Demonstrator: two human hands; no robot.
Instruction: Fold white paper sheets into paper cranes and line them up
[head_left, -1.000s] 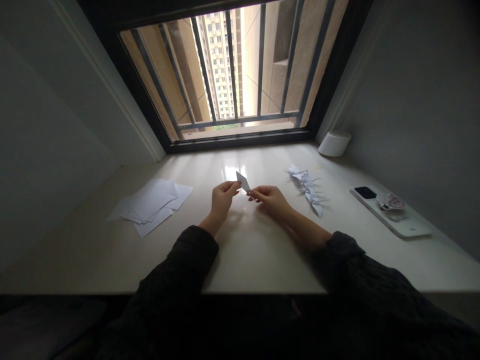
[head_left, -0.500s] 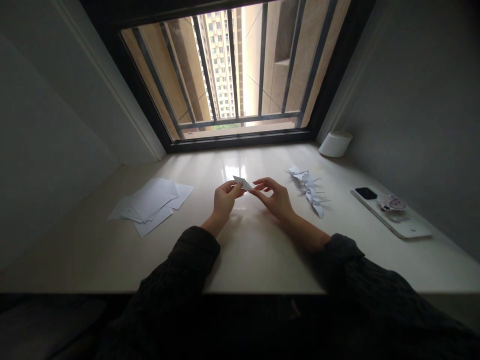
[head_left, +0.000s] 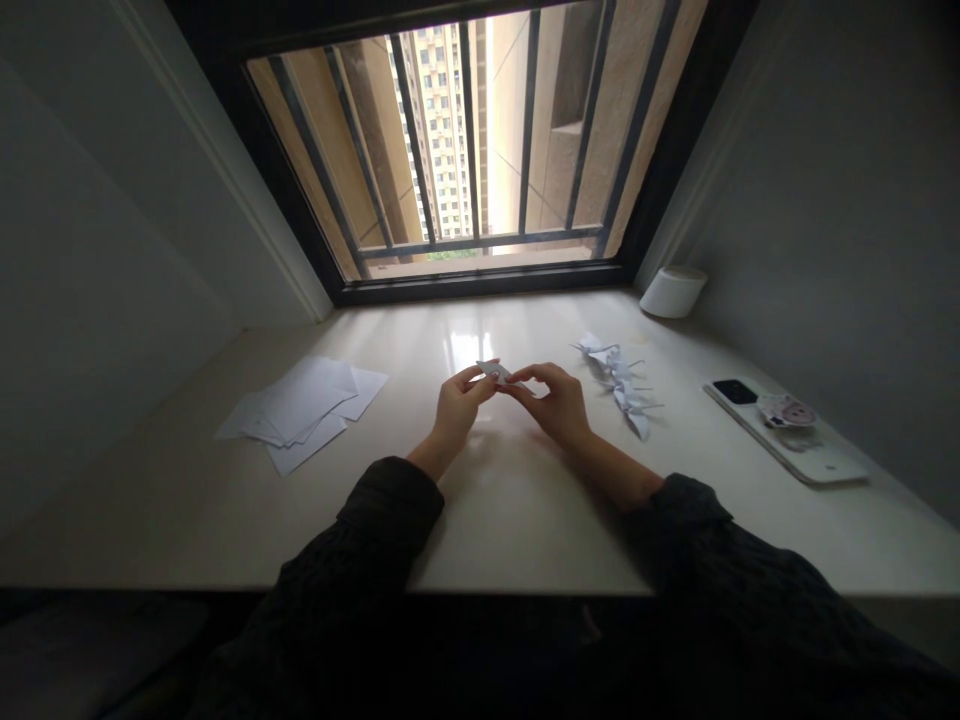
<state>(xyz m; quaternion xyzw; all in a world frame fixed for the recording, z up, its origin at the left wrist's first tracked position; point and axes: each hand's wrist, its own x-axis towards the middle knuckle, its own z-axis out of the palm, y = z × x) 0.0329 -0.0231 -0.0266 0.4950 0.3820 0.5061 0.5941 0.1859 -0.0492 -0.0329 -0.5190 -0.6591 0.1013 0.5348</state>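
A small piece of folded white paper [head_left: 491, 370] is held up in front of me, above the pale sill. My left hand [head_left: 459, 405] pinches it from the left, thumb on top. From the right, my right hand [head_left: 553, 400] grips its other end between thumb and fingers. The fingertips of both hands nearly meet and cover part of the paper. Several folded paper cranes [head_left: 619, 380] lie in a row just right of my right hand. To the left, a loose pile of white paper sheets [head_left: 304, 400] rests on the sill.
The pale sill [head_left: 517, 530] ends at a front edge near my body. A white phone [head_left: 814, 455] with a round grip lies at the right. In the back right corner stands a white cylindrical object [head_left: 673, 292]. A barred window [head_left: 480, 290] closes the back.
The folded paper has shifted slightly right and tilted flatter. My right fingers have moved from its lower tip further onto it, and my left hand has come a little to the right.
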